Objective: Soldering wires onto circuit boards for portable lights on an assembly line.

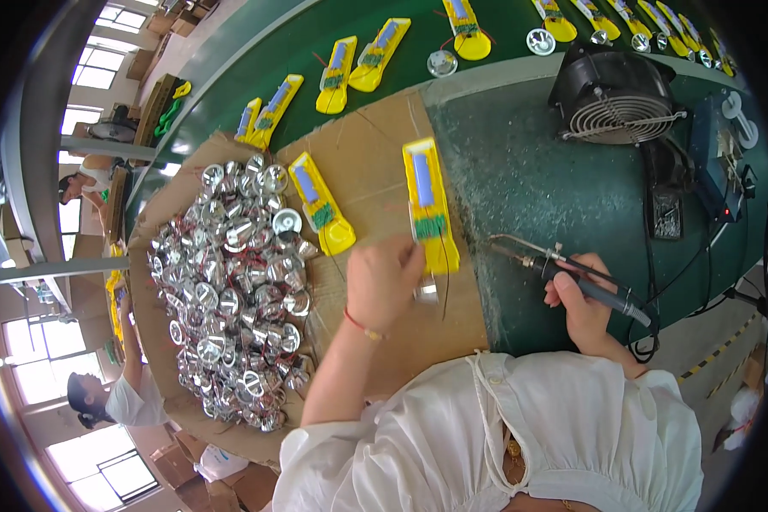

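My right hand (584,307) is wrapped round the dark handle of a soldering iron (602,294), whose thin metal tip and feed tube point left toward a yellow plastic lamp housing (444,253). That housing lies on cardboard with a blue-purple battery cell (421,177) and a green circuit board (429,226) in it. Fingers pinched, my left hand (384,277) is at the housing's lower left edge; what they hold is hidden. A shiny reflector cup (427,290) sits beside those fingers, partly blurred. Another yellow housing (322,205) lies to the left.
A cardboard box (158,375) heaped with chrome reflector cups (230,299) stands at left. Several yellow housings (380,55) line the far green surface. A black fan (619,98) and a blue soldering unit (718,162) with cables stand at right. Other people (128,397) are at far left.
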Tool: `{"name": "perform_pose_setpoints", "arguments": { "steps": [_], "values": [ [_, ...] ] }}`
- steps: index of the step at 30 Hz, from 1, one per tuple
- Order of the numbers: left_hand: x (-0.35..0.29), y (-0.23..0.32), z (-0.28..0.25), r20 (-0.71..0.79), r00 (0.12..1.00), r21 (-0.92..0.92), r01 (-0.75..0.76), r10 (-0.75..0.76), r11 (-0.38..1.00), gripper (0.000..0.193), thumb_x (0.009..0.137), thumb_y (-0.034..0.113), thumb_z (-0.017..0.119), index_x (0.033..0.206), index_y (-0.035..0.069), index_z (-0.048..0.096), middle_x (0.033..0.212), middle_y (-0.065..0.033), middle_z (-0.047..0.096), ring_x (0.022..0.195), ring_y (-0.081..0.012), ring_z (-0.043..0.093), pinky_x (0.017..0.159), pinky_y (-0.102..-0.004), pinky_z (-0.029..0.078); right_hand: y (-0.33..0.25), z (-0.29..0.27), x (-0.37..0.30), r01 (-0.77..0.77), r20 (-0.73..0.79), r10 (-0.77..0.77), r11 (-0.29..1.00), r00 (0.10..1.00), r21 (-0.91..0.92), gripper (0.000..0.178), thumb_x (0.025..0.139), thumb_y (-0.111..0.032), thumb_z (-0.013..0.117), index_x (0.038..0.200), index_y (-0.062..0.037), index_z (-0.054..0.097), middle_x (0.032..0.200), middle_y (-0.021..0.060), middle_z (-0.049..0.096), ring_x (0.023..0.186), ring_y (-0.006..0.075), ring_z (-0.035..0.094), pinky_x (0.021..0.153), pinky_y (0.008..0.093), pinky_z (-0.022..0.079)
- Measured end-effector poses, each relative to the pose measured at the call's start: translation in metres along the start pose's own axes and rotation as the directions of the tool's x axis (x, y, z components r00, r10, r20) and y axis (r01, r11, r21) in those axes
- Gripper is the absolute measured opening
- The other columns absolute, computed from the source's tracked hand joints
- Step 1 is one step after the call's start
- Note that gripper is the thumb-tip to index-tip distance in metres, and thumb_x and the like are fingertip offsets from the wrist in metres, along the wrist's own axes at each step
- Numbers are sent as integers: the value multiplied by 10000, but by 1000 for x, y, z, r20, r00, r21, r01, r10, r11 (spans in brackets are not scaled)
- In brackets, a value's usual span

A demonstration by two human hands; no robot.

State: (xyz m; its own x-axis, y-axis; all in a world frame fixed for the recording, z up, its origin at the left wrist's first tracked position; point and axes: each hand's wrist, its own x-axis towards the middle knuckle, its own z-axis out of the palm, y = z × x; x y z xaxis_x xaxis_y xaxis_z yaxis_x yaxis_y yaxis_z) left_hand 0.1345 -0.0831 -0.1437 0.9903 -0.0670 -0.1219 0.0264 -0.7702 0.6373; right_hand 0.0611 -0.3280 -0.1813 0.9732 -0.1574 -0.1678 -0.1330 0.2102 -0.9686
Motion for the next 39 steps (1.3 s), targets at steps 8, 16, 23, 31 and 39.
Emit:
{"name": "perform_pose_setpoints", "arguments": {
  "steps": [8,16,23,31,39],
  "values": [
    [223,33,-35,-253,933,457,-118,256,882,263,808,304,546,744,80,669,732,-140,637,705,-318,625,656,-407,500,3,1,8,-64,-78,66,998,995,29,219,818,-145,618,923,-1,491,670,106,580,520,127,544,465,230,446],
    [287,11,-47,-94,996,692,74,-12,718,227,736,281,662,910,140,695,901,-107,664,855,-252,628,779,-351,488,9,-5,8,-25,-31,24,999,999,-29,193,813,-105,629,884,16,497,712,104,592,576,113,569,518,243,471],
    [243,-10,-41,-136,985,602,-4,108,798,179,721,260,589,788,130,691,803,-118,657,773,-289,630,713,-384,504,6,3,11,-15,-82,12,999,997,-38,224,825,-163,615,906,2,489,659,93,580,508,105,533,451,209,427],
    [14,-12,-10,-108,969,398,-162,222,903,158,747,218,587,647,96,590,660,-103,597,594,-280,602,529,-381,483,9,2,10,71,-60,-73,997,996,-43,165,836,-121,591,908,14,528,666,78,575,512,93,523,457,197,416],
    [-63,-55,-41,-552,819,373,73,157,925,225,681,224,721,807,87,596,717,-44,557,614,-213,570,508,-322,468,11,10,3,108,1,-109,991,994,-82,164,836,-120,589,915,13,534,659,76,570,507,94,516,457,198,411]
  ]
}}
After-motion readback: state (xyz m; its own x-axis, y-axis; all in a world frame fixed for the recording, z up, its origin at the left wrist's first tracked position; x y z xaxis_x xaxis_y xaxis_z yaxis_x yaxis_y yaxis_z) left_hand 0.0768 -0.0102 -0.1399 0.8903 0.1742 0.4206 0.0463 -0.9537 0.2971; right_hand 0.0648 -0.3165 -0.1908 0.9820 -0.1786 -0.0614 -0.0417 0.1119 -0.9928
